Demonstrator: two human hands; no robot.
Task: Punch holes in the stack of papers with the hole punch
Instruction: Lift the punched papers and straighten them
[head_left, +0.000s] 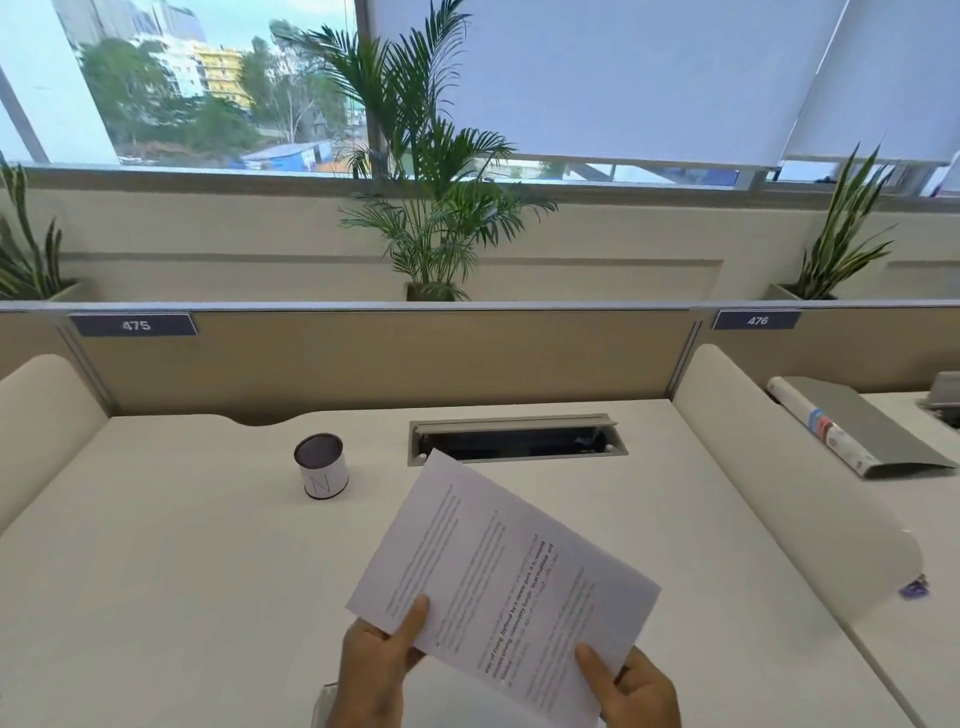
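Two hands low in the shot, both on the papers (498, 587): the left hand (376, 670) pinches the near-left edge, thumb on top and fingers curled beneath, and the right hand (636, 693) pinches the near-right corner the same way, thumb pressed on the print. The stack is held up off the desk (171, 561), tilted and turned at a slant, printed side up, its far corner reaching toward the cable tray; how many sheets it holds is impossible to count from here. Just under the left wrist something clear and small (324, 699) peeks out, too hidden to identify. Moving out: one cup (321, 474), white band with dark rim, standing upright left of centre, well apart from the papers. Behind it, one cable tray (517, 439) sunk in the desktop, lid open. The desk is pale cream, flanked by two rounded side screens. Over on the right neighbour's desk, one grey binder (857, 428) lies flat. A tan partition (395, 358) carries two number plates, 475 and 476. Beyond, three potted plants on the ledge, the palm (426, 171) in the middle, then the window (208, 83): blinds down on the right, trees and buildings showing left.
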